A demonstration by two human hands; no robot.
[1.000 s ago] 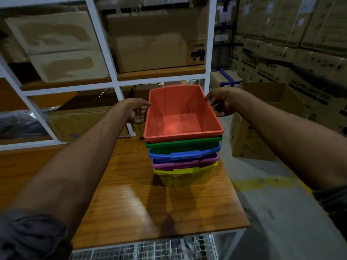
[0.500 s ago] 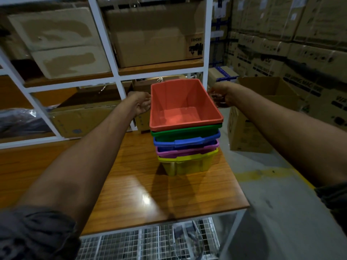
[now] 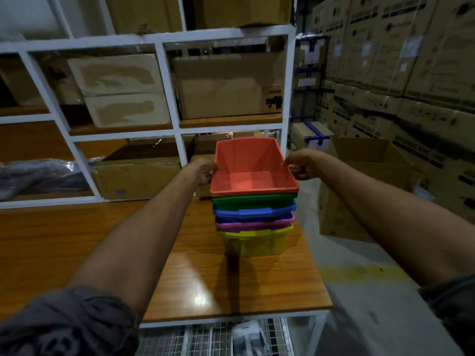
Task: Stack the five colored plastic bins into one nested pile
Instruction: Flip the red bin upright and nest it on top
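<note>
— What sort of place is this?
— A warehouse or stockroom: white metal shelving (image 3: 164,80) packed with cardboard boxes (image 3: 226,86), printed cartons (image 3: 411,73) stacked high along the wall, bare concrete floor (image 3: 380,291) with a yellow line

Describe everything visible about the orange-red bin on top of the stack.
The orange-red bin is a rectangular, open-topped tub of matte plastic with sloping walls and a flat rim, empty inside. It sits upright, nested into the green bin, topping the five-bin pile. The left hand and right hand are at its side rims.
</note>
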